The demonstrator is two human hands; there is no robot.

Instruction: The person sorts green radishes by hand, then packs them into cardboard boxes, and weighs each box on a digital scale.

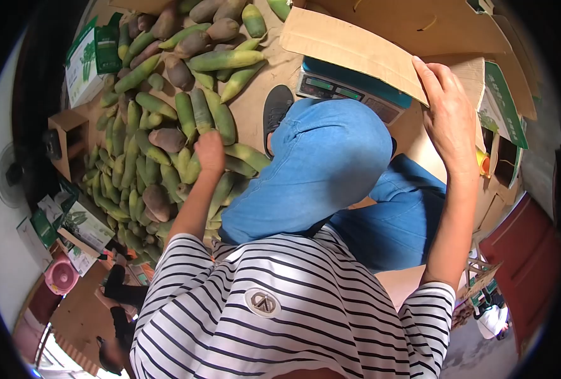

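My left hand is closed round the lower end of a green radish in the big heap on the floor. More green radishes and several dark reddish-brown roots lie around it. My right hand grips the edge of a flap on an open cardboard box, fingers over the top and thumb hidden. Beneath the box is a digital scale with lit displays, partly covered by the flap. What the box holds is out of sight.
My bent knee and dark shoe stand between heap and scale. Green-and-white cartons stand at the left; another printed box is on the right. Another person is at lower left, near a pink basin.
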